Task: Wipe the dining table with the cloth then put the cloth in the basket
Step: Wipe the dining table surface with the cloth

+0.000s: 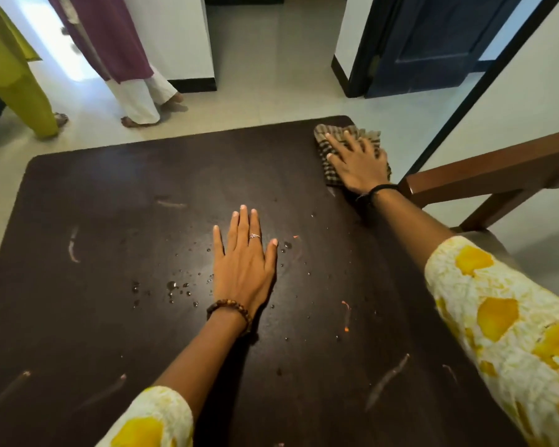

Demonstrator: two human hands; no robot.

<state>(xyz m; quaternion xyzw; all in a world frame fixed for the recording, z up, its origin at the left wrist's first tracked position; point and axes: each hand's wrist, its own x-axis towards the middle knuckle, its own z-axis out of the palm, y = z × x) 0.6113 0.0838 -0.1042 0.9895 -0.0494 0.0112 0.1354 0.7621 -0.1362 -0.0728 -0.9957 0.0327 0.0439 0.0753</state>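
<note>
My right hand (pixel 357 162) presses flat on the cloth (pixel 328 146) at the table's (pixel 110 195) far right corner, my left hand (pixel 244 266) spread empty among water drops (pixel 171 285).

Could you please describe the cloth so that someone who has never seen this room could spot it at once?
Start with the dark brown dining table that fills most of the view and follow it to its far right corner. There the right hand lies flat on the cloth. It is a crumpled brown and beige checked fabric, the only patterned thing on the table; everything else there is water drops and smears.
</note>
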